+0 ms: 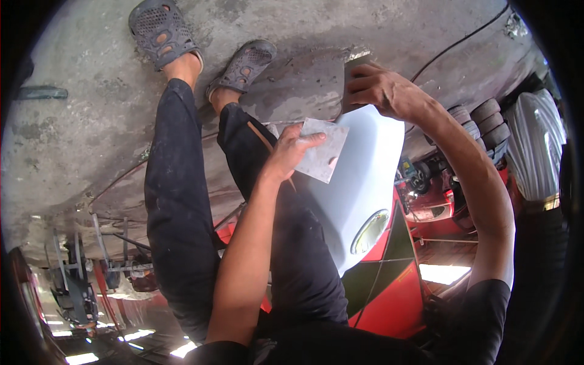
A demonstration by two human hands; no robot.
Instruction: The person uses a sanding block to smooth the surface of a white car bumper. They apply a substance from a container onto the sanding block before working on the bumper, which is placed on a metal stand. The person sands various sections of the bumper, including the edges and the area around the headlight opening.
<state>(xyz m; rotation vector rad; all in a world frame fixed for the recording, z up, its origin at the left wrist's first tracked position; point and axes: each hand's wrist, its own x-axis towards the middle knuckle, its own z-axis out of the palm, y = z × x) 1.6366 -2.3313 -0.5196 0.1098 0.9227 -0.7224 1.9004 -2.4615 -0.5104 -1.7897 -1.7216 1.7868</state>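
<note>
A smooth white shell, shaped like a motorcycle fuel tank (369,164), stands beside my right thigh, with a shiny oval fitting (370,232) at its near end. My left hand (289,152) pinches a thin square grey-white sheet (322,149) with the thumb on top; the sheet overlaps the shell's left side in view. At the far end of the shell, my right hand (386,91) grips a dark flat piece (354,82), its fingers bent over it. Whether this piece touches the shell, and what it is made of, I cannot tell.
Below the shell is a red and dark-green panel (392,292). Rolled tyre-like things (486,121) and a plastic-wrapped bundle (535,146) stand at the right. A black cable (462,39) crosses the concrete floor (340,27). Metal frames (109,249) are at the left.
</note>
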